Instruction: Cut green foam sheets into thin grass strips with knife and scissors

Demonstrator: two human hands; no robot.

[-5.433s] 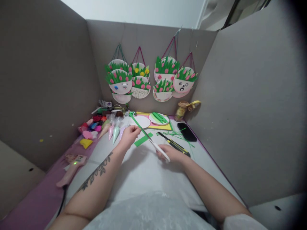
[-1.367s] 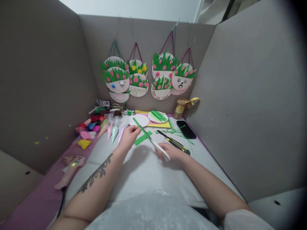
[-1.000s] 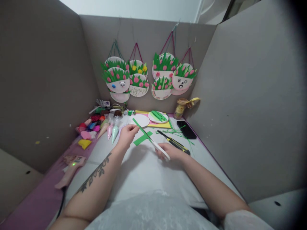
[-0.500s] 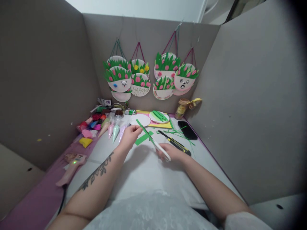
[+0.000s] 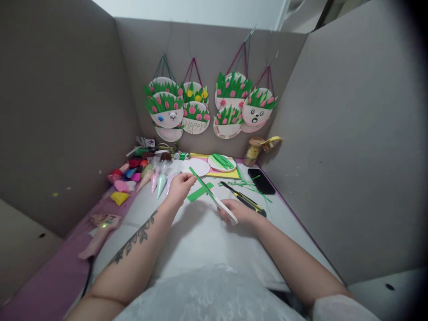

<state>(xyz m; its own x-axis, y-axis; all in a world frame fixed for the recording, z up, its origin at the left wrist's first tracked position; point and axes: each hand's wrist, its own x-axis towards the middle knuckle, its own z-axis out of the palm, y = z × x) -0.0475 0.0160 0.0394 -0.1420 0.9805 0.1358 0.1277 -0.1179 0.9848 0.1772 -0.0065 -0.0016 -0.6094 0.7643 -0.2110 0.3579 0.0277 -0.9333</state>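
Head view: looking across white-covered desk (image 5: 200, 249), purple along left edge, grey panels (image 5: 214, 47) on three sides.
Left hand (image 5: 181, 189): thumb and fingertips pinching long narrow green paper strip (image 5: 199, 180).
Strip position: raised over desk middle, slanting between both hands, far end free toward back edge, near end at scissor blades.
Right hand (image 5: 236, 211): fingers curled around handle of white-handled metal scissors (image 5: 227, 210); blades aimed toward back edge, meeting strip; blade gap too small to tell.
Wider green paper rectangle (image 5: 197, 194): flat on desk middle, below strip, crossing it in view.
Black-and-yellow utility knife (image 5: 246, 200): lying just beyond right hand, slanted.
Thin green paper offcuts (image 5: 242, 183): scattered toward right edge, some over flat black phone (image 5: 262, 182).
Plates: blank white round plate (image 5: 200, 169) near back edge; just right, white round plate (image 5: 210, 163) holding pile of green paper strips (image 5: 222, 161), set on yellow and pink sheets (image 5: 224, 175).
Tan cylindrical container (image 5: 253, 154): upright at back right corner.
Multicoloured soft lumps (image 5: 120, 186): heaped toward back left corner, beside clear cone-shaped bags with pastel filling (image 5: 162, 183).
Pink gun-shaped tool (image 5: 100, 236): at left edge, green light lit.
Back panel: decorated white plates (image 5: 195, 125) hanging on strings, one lettered "HAPPY".
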